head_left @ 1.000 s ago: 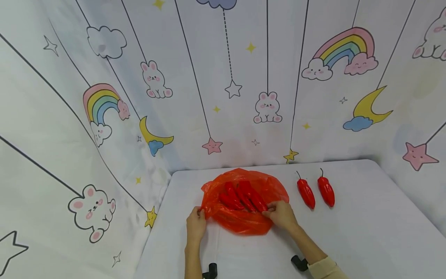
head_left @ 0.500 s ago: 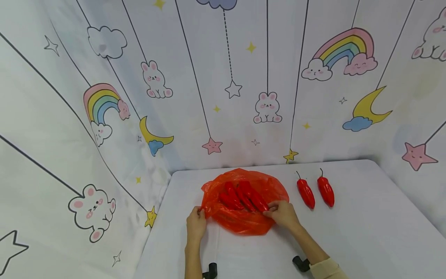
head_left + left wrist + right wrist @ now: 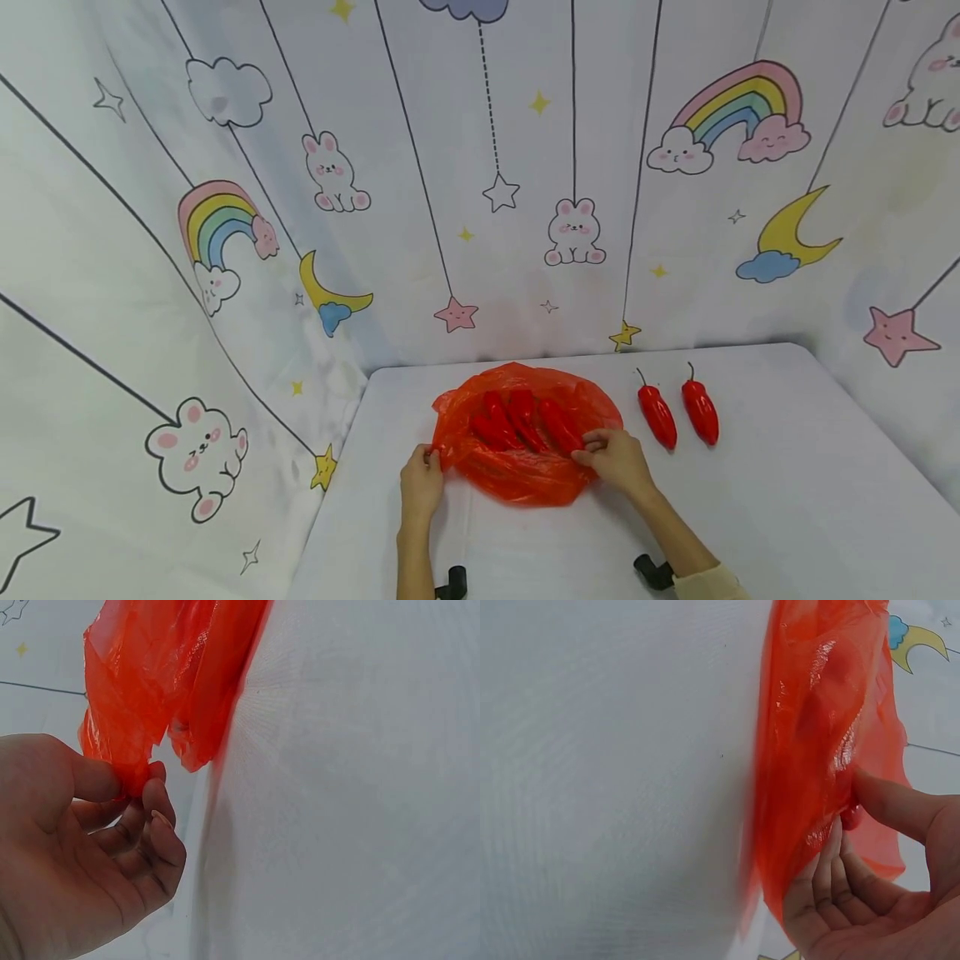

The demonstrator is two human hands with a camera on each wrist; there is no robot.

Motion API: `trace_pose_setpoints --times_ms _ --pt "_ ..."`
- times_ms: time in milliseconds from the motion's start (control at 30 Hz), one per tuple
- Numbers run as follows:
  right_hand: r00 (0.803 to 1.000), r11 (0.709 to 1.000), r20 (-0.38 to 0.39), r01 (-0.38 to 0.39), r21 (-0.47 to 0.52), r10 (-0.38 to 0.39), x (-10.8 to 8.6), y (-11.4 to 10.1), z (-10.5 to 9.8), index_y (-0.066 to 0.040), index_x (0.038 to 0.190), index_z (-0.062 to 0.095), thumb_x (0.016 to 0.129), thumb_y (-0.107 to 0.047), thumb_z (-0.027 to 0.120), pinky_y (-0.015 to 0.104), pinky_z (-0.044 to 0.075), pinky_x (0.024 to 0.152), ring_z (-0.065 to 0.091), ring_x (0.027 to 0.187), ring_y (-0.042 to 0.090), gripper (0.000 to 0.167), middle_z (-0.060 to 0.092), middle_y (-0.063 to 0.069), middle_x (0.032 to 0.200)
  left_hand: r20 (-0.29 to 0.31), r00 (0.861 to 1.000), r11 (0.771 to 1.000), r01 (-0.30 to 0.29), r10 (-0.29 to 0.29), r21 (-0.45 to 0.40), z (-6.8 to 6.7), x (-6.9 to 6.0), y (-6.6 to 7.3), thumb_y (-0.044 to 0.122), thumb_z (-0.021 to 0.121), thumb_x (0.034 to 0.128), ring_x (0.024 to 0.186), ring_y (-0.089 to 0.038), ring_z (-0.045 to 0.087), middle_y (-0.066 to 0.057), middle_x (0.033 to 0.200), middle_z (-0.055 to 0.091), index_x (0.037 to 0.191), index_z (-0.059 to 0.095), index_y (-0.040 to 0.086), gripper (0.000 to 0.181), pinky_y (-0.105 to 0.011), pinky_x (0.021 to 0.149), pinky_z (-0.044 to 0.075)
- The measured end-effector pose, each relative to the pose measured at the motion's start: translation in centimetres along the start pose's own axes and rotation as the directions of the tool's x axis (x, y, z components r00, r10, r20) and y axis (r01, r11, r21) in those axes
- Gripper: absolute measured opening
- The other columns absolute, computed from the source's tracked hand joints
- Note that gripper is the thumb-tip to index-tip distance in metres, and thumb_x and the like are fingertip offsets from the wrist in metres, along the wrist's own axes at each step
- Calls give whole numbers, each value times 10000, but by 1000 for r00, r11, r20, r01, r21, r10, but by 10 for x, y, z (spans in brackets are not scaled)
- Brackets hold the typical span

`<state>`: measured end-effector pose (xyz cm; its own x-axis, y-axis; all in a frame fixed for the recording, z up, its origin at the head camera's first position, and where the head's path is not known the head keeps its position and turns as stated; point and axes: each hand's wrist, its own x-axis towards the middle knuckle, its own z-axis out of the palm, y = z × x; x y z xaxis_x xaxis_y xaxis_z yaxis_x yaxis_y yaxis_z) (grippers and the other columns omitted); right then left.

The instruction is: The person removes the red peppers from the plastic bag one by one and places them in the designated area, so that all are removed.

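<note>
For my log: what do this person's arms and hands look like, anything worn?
Left hand and right hand: no gloves. A cream sleeve covers part of the right forearm; the left forearm shows none. A black angled fitting sits beside each forearm.

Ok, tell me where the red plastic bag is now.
In the head view, the red plastic bag lies on the white table, between the left hand and right hand, to the left of two loose red chili peppers.

The right hand (image 3: 877, 900) is pinching a red pepper (image 3: 851, 817) in the red bag (image 3: 799, 780); a printed moon (image 3: 916, 636) is showing behind it.
</note>
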<state>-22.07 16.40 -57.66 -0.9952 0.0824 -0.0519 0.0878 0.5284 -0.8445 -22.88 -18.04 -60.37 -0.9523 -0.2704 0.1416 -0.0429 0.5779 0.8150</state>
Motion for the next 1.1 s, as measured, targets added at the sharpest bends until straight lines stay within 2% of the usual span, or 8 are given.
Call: trace_pose_setpoints --times_ms 200,467,800,1100 --pt "1000 1000 -21 10 -4 -10 -3 1 -4 7 1135 725 870 -203 852 343 617 708 700 811 185 361 748 76 954 6 1000 1000 10 -10 6 1 1 -2 83 566 1048 734 -206 571 -87 866 651 1117 677 -16 164 -341 675 510" --pt "999 1000 -40 26 -3 -26 -8 -1 -9 -5 1125 728 861 -201 860 330 615 715 688 811 200 355 742 78 947 -11 1000 1000 -23 23 3 1 -1 -1 56 578 1031 735 -210 577 -89 853 652 1095 684 -24 147 -361 683 498" --pt "998 999 -48 34 4 -34 -15 -1 -11 14 1143 722 861 -180 860 335 616 728 692 805 182 369 750 85 964 -8 1000 1000 -21 21 5 -1 -2 2 45 569 1035 743 -214 580 -98 865 656 1100 679 -31 148 -365 681 505" --pt "998 999 -51 48 15 -48 -21 -3 -15 8 1146 724 873 -177 851 315 612 724 679 799 173 353 746 77 979 -11 1000 1000 -26 26 -3 0 -1 -1 44 571 1034 730 -199 575 -87 858 656 1098 682 -23 145 -354 667 497"
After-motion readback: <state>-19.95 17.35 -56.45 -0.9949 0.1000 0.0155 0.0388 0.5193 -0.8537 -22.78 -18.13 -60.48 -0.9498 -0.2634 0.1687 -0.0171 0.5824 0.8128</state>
